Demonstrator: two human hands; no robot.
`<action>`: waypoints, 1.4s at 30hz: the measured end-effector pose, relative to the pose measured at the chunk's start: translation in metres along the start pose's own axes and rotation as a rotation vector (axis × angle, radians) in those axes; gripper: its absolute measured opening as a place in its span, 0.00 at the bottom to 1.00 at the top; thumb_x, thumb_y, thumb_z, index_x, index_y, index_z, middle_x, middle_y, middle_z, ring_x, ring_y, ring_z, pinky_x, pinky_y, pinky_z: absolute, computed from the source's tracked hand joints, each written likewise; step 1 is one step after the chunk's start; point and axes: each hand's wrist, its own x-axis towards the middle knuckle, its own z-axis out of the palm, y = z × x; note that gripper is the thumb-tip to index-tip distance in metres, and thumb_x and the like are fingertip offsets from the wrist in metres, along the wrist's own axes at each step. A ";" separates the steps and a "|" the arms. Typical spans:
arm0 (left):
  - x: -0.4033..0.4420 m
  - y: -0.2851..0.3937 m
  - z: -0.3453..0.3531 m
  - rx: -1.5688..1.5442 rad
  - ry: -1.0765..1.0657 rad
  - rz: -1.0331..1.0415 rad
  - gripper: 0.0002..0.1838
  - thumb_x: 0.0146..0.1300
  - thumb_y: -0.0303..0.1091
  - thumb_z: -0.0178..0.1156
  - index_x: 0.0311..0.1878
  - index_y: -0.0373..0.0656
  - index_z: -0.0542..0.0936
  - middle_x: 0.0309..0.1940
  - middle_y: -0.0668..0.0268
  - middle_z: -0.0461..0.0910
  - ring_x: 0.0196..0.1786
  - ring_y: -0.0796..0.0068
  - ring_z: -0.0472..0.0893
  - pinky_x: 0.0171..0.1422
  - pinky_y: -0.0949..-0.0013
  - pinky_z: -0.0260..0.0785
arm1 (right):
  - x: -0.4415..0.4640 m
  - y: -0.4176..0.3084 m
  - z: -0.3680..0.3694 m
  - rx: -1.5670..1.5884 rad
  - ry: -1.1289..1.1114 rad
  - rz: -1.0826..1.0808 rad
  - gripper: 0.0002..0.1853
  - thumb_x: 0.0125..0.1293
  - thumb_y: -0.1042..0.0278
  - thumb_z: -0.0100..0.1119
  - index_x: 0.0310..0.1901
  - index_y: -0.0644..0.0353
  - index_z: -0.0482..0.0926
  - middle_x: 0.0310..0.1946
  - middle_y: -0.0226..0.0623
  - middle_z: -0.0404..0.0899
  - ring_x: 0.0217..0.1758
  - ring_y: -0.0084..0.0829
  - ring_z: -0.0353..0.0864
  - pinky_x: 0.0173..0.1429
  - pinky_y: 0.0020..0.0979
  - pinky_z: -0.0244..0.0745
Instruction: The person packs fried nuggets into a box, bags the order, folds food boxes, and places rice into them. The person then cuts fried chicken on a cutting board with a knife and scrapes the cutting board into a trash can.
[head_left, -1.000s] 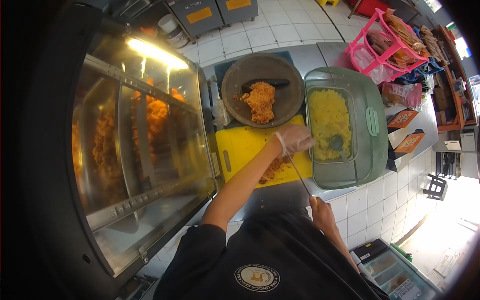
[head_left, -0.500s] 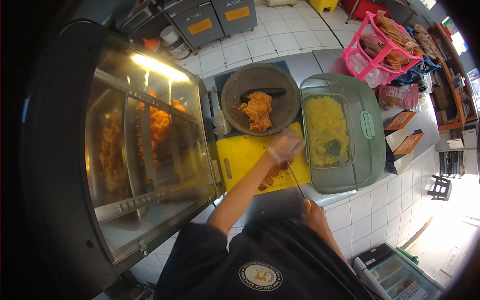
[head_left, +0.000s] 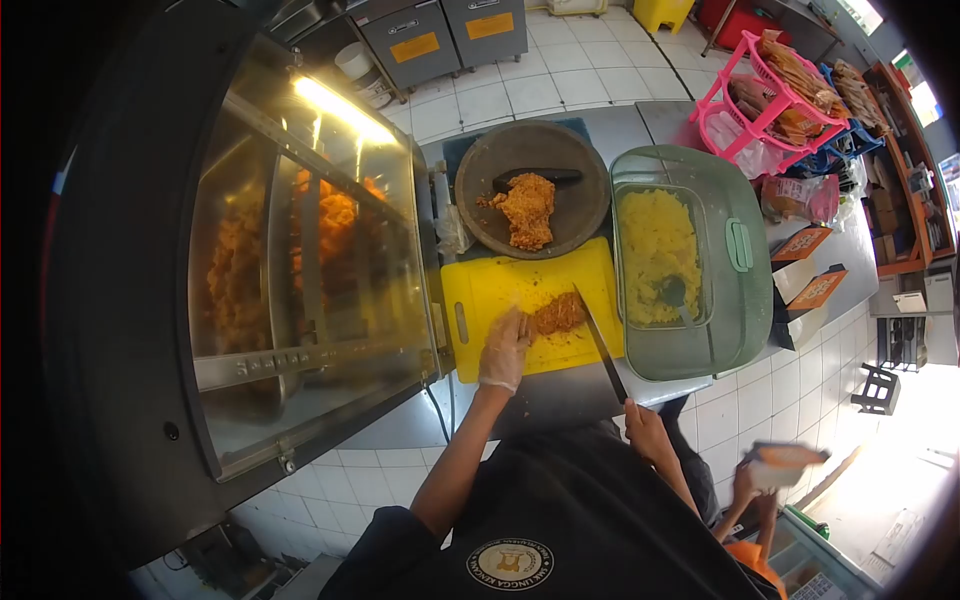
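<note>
My left hand (head_left: 508, 345), in a clear plastic glove, is at the left end of a brown fried chicken piece (head_left: 560, 314), its fingers bunched against the meat. The piece lies on a yellow cutting board (head_left: 490, 285) scattered with crumbs. In my right hand (head_left: 648, 430) is a knife (head_left: 602, 350), its blade slanting across the board's right side, with the tip by the chicken. Behind the board, a round stone mortar (head_left: 475, 225) holds a larger breaded fried chicken piece (head_left: 526, 212) and a dark pestle (head_left: 550, 176).
A green tub (head_left: 745, 310) with yellow food (head_left: 655, 255) and a ladle stands right of the board. To the left is a lit glass warmer (head_left: 310, 250). Beyond the tub are boxes (head_left: 815, 290) and a pink rack (head_left: 760, 110). At lower right, another person's hands (head_left: 745, 490) hold a box.
My left hand has moved left and nearer, from the board's upper right to the chicken's left end. The knife blade shows more fully. Another person's hands with a box have appeared at lower right.
</note>
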 end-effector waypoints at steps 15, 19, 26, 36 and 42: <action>0.035 0.011 0.047 0.116 -0.014 0.528 0.40 0.54 0.53 0.68 0.68 0.42 0.72 0.65 0.47 0.72 0.68 0.41 0.70 0.74 0.37 0.55 | -0.007 -0.011 0.008 0.525 -0.356 0.288 0.35 0.78 0.30 0.35 0.28 0.57 0.67 0.13 0.26 0.60 0.11 0.20 0.58 0.16 0.26 0.55; 0.018 0.026 0.008 0.293 0.016 0.414 0.40 0.55 0.49 0.69 0.69 0.42 0.71 0.66 0.46 0.71 0.69 0.39 0.69 0.74 0.39 0.56 | 0.003 -0.004 0.019 0.599 -0.422 0.256 0.36 0.78 0.30 0.33 0.27 0.57 0.66 0.13 0.29 0.62 0.11 0.22 0.59 0.15 0.27 0.58; 0.021 -0.015 0.057 0.141 0.292 0.458 0.42 0.55 0.48 0.70 0.70 0.37 0.68 0.67 0.44 0.69 0.68 0.38 0.68 0.73 0.40 0.59 | 0.032 -0.017 0.047 0.589 -0.534 0.179 0.37 0.77 0.28 0.33 0.26 0.58 0.67 0.12 0.30 0.62 0.10 0.23 0.60 0.15 0.27 0.59; 0.023 0.016 0.045 -0.283 0.330 0.132 0.28 0.54 0.47 0.71 0.52 0.35 0.80 0.47 0.45 0.79 0.45 0.46 0.81 0.51 0.49 0.76 | 0.033 -0.055 0.049 0.455 -0.473 0.163 0.38 0.77 0.28 0.33 0.22 0.57 0.66 0.12 0.29 0.63 0.11 0.24 0.63 0.16 0.28 0.61; 0.035 -0.009 0.021 0.160 0.492 0.268 0.21 0.64 0.49 0.63 0.43 0.37 0.84 0.41 0.48 0.83 0.43 0.45 0.83 0.49 0.48 0.76 | -0.030 -0.072 -0.031 0.055 -0.409 0.112 0.39 0.78 0.32 0.35 0.21 0.60 0.70 0.15 0.33 0.71 0.12 0.25 0.70 0.19 0.29 0.66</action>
